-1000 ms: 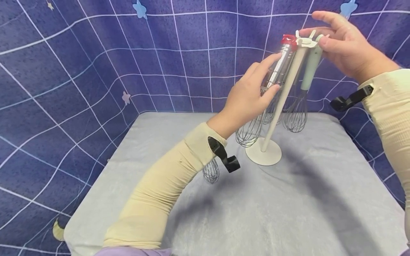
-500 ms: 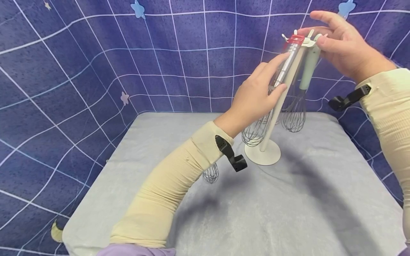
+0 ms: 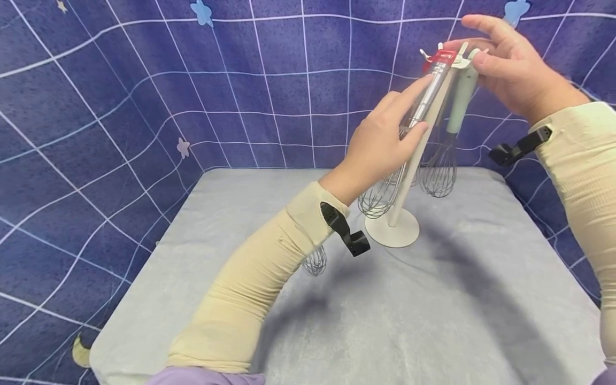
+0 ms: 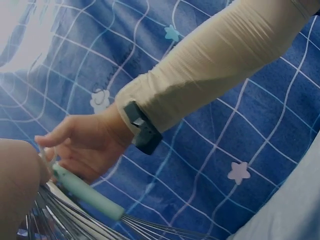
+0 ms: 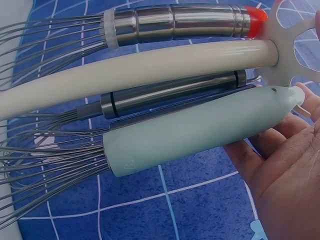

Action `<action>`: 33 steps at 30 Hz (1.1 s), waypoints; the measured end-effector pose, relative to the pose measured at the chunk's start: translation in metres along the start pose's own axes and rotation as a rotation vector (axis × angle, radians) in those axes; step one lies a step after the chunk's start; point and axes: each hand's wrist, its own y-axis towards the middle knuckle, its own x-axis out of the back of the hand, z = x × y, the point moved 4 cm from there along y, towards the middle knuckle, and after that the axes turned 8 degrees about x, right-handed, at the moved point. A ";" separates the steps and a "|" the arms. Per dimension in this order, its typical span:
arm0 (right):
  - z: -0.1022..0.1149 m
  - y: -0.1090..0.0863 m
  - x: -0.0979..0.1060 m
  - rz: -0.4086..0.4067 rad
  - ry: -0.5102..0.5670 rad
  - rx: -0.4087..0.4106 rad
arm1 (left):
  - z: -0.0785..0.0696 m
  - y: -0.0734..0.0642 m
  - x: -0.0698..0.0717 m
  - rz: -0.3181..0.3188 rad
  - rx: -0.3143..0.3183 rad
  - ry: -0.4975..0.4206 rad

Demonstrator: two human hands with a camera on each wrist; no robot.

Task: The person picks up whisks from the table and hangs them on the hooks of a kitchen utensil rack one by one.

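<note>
A white whisk stand (image 3: 404, 235) with a hooked top leans to the right. My left hand (image 3: 377, 136) grips a steel-handled whisk (image 5: 185, 22) whose red end lies against the hooks; whether it hangs on one is unclear. At the top, my right hand (image 3: 517, 69) holds the stand between thumb and fingers, beside the tip of a pale green whisk (image 5: 200, 127). That green whisk hangs from the stand. Behind the pole, a slimmer steel whisk (image 5: 175, 94) shows in the right wrist view. Part of the left hand fills the lower left of the left wrist view.
On the grey-covered table (image 3: 433, 321), the wire end of another whisk (image 3: 315, 262) shows beneath the left forearm, its handle hidden. A blue gridded cloth (image 3: 269, 80) stands behind and to the left of the table.
My left hand has moved right with the steel-handled whisk, bringing its red end across the stand's hooks. My right hand keeps its hold at the top.
</note>
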 end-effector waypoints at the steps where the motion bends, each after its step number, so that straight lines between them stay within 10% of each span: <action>1: 0.000 0.000 -0.001 0.000 0.005 0.005 | 0.000 0.000 0.002 0.003 0.005 0.010; 11: 0.001 0.000 -0.002 0.002 -0.020 0.010 | 0.001 0.002 -0.002 0.107 0.099 0.044; 33: -0.001 -0.001 0.001 -0.006 -0.051 0.008 | 0.028 -0.008 -0.063 -0.023 0.126 -0.049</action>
